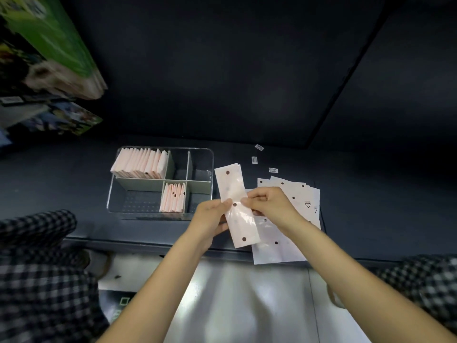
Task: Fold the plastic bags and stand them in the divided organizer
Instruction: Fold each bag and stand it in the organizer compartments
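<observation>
A pale pink plastic bag with dark dots is folded into a long narrow strip and held above the dark table's front edge. My left hand pinches its left edge at the middle. My right hand pinches the right edge at the same height. To the left stands the clear divided organizer. Several folded bags stand in its back left compartment, and several more stand in a front middle compartment. A pile of flat unfolded bags lies under and to the right of my right hand.
Three small labels lie on the dark table behind the pile. Green printed boxes lean at the upper left. Checked trouser legs flank a pale floor below the table edge.
</observation>
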`<state>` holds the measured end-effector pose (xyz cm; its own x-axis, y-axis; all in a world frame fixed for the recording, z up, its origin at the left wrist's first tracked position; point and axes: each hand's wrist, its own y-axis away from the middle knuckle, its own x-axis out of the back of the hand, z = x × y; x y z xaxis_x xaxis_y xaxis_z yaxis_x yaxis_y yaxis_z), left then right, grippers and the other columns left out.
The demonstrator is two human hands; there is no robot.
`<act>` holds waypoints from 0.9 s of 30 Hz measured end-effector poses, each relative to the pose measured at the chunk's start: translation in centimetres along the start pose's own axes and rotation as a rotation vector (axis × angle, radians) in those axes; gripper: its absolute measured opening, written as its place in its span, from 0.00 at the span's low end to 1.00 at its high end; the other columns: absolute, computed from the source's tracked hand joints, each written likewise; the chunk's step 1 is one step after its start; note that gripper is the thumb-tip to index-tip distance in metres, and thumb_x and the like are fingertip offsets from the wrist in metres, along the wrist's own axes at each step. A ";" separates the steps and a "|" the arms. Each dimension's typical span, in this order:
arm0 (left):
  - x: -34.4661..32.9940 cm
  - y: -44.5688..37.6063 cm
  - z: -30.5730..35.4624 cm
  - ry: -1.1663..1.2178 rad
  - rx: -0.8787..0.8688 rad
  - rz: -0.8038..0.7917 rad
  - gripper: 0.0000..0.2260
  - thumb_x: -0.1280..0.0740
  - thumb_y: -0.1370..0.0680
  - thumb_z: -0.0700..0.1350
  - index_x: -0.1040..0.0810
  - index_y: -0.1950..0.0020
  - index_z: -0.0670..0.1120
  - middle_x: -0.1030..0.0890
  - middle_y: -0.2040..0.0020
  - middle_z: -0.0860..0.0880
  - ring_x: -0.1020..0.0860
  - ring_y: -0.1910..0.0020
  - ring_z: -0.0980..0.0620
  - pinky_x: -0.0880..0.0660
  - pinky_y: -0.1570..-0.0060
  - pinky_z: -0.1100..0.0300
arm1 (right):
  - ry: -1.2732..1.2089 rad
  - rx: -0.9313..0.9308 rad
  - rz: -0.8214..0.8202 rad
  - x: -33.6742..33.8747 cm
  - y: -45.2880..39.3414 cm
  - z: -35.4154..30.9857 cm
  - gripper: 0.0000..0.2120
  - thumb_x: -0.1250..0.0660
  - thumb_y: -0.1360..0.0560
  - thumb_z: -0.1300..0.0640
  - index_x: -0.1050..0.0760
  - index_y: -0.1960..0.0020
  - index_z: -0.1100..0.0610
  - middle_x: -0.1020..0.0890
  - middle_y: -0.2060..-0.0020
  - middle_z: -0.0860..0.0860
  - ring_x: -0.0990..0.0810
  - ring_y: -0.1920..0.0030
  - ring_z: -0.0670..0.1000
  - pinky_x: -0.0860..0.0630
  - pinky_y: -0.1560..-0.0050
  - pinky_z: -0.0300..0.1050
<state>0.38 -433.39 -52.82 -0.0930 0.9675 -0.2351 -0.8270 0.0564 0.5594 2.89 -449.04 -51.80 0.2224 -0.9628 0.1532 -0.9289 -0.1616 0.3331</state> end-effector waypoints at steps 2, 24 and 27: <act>0.7 0.6 0.3 0.018 -0.027 -0.005 0.06 0.36 0.21 0.39 0.19 0.52 0.39 0.15 0.54 0.44 0.17 0.55 0.49 0.21 0.58 0.59 | -0.018 0.003 -0.002 -0.2 0.0 -0.1 0.01 0.29 0.28 0.63 0.19 0.59 0.59 0.18 0.66 0.51 0.21 0.66 0.45 0.23 0.64 0.34; 2.8 2.4 2.0 -0.013 -0.169 0.063 0.09 0.34 0.22 0.46 0.17 0.53 0.42 0.15 0.59 0.46 0.17 0.60 0.51 0.21 0.60 0.62 | -0.039 0.280 -0.019 -1.0 0.3 -1.3 0.18 0.36 0.28 0.70 0.17 0.64 0.50 0.16 0.62 0.46 0.18 0.59 0.43 0.23 0.59 0.34; 2.5 2.3 1.7 -0.075 -0.244 0.168 0.07 0.33 0.23 0.40 0.18 0.60 0.42 0.16 0.61 0.46 0.19 0.60 0.48 0.20 0.57 0.55 | 0.017 0.308 -0.039 -1.0 0.3 -1.2 0.20 0.36 0.27 0.71 0.17 0.62 0.48 0.16 0.60 0.45 0.18 0.56 0.44 0.21 0.55 0.37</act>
<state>-0.81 -430.41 -50.81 -0.2065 0.9742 -0.0911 -0.9129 -0.1583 0.3763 2.75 -447.84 -50.72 0.2625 -0.9513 0.1618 -0.9649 -0.2592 0.0416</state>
